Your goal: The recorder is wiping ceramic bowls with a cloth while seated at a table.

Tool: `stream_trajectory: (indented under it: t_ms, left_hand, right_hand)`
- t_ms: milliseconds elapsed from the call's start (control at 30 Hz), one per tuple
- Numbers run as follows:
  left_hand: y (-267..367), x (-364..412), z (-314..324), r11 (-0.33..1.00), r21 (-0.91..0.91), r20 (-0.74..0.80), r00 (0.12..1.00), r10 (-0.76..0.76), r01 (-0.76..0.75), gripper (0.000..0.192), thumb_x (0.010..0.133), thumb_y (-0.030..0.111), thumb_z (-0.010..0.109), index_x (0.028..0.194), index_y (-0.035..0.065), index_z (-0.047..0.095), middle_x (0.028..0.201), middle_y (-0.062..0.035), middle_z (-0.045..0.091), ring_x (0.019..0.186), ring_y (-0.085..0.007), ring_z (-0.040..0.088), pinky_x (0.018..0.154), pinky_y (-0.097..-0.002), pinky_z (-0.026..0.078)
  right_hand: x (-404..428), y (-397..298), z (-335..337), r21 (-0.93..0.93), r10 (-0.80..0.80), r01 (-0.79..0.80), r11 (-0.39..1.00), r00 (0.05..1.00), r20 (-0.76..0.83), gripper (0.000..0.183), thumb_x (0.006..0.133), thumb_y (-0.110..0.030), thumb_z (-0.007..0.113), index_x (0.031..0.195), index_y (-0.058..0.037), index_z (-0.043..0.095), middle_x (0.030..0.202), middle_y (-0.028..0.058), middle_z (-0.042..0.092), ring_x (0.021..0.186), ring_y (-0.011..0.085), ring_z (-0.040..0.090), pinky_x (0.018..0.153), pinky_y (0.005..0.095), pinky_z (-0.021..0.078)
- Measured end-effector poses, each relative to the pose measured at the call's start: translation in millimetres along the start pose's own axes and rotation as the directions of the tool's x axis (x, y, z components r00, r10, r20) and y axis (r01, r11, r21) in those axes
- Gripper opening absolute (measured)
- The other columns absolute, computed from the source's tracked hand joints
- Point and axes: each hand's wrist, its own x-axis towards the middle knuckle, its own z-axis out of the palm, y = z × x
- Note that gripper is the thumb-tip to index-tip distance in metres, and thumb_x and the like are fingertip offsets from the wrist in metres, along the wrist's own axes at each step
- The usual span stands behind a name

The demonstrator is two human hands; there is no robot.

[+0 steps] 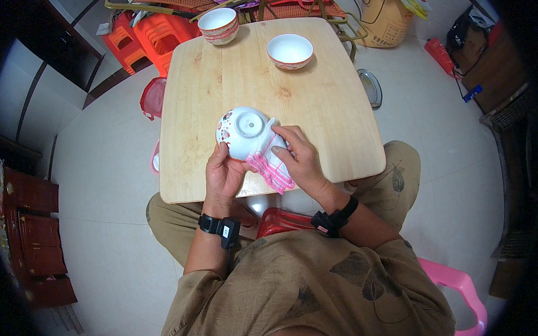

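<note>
A white ceramic bowl [238,140] with a red figure pattern is tilted so that its foot ring faces up at me. My left hand [224,171] grips its near left rim, thumb on the outer wall. Against the bowl's right side, my right hand [297,153] holds a white cloth with a pink edge [272,165], whose corner hangs down near the table's front edge. Part of the bowl's right wall is hidden by the cloth. Both hands are over the near part of the wooden table [329,108].
On the table's far side stand a stack of bowls [219,29] at the left and a single upright bowl [290,54] at the right. Red-orange plastic stools [160,38] and a folding chair [290,9] are beyond it. A metal tray [370,89] is at the right.
</note>
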Motion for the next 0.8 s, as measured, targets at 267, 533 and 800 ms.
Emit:
stream_trajectory:
  t_ms: [267,533,800]
  left_hand:
    - [-1,1,2,1.0,0.011,-0.001,1.0,-0.006,0.006,0.059,0.099,0.027,0.057,0.147,0.0034,0.033,0.143,-0.0188,0.049,0.126,-0.0383,0.053,0.092,-0.06,0.054]
    - [0,2,0,1.0,0.015,0.024,1.0,-0.003,0.003,0.057,0.099,0.025,0.056,0.147,0.0044,0.032,0.143,-0.0183,0.048,0.127,-0.0382,0.053,0.093,-0.0594,0.054]
    - [0,1,5,0.996,0.09,0.058,0.998,-0.004,-0.001,0.067,0.094,0.025,0.064,0.148,0.0042,0.031,0.141,-0.0188,0.05,0.122,-0.0394,0.056,0.087,-0.0573,0.058]
  right_hand:
    - [-4,-7,-1,-0.218,-0.126,0.104,0.971,0.988,-0.089,0.034,0.08,-0.01,0.071,0.112,-0.0028,0.063,0.103,0.0152,0.062,0.091,0.0327,0.063,0.076,0.0395,0.0516]
    - [-9,-7,2,-0.244,-0.148,0.106,0.964,0.975,-0.163,0.032,0.078,-0.009,0.079,0.105,-0.0001,0.065,0.073,0.0081,0.058,0.06,0.0196,0.06,0.053,0.0306,0.0487]
    - [-4,1,4,-0.275,-0.136,0.097,0.956,0.983,-0.124,0.025,0.081,-0.013,0.073,0.103,-0.0043,0.066,0.082,0.0107,0.064,0.067,0.0252,0.063,0.06,0.0362,0.0514]
